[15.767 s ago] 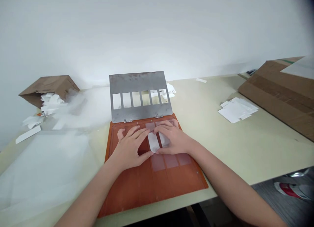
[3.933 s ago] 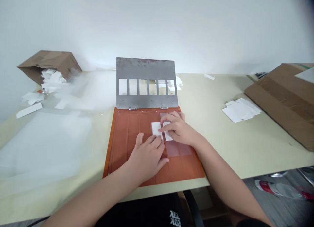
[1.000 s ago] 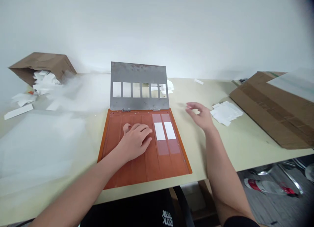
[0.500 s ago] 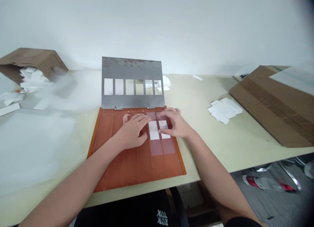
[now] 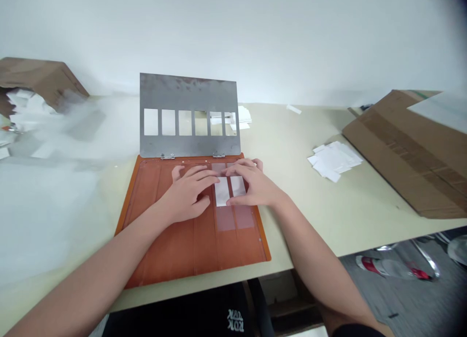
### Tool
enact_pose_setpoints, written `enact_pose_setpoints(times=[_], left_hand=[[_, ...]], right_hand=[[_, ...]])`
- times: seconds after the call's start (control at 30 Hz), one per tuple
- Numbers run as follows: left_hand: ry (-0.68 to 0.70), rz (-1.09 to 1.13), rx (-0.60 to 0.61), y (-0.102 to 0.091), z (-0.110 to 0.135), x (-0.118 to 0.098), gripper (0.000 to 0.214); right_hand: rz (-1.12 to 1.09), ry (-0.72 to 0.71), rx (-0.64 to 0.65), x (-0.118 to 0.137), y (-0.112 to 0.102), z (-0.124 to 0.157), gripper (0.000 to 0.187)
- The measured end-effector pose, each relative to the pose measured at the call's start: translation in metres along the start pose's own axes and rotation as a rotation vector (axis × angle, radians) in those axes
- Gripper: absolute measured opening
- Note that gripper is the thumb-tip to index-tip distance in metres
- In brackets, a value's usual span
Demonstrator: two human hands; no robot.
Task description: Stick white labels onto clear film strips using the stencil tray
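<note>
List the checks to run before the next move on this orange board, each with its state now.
1. Metal plate swung up off the orange board: ok.
2. Left card and right card side by side on the board: ok.
3. Left hand flat beside them, right hand on the right card: ok.
4. Card edges square in their channels: cannot tell, fingers cover them.
5. White stack lying off to the right: ok.

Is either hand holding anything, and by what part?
Nothing is gripped. The left hand and right hand lie flat on the orange board, fingertips pressing the upper ends of two white cards.
</note>
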State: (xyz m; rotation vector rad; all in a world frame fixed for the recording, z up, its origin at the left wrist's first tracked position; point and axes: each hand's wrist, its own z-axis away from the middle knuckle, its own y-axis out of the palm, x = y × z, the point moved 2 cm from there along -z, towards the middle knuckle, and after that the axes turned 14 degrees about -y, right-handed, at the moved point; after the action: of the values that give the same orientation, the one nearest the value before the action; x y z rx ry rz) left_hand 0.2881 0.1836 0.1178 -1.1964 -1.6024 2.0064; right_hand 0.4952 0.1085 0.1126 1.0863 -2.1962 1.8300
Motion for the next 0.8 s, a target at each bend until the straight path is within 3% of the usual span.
enact_pose_setpoints(times=[0.8], left_hand=[[-0.019,-0.046,0.050,-0.0008,-0.0020,0.0020,0.052]], right_hand=[[0.071,-0.021,0.030,0.0021,0.0009,0.0012,0.062]])
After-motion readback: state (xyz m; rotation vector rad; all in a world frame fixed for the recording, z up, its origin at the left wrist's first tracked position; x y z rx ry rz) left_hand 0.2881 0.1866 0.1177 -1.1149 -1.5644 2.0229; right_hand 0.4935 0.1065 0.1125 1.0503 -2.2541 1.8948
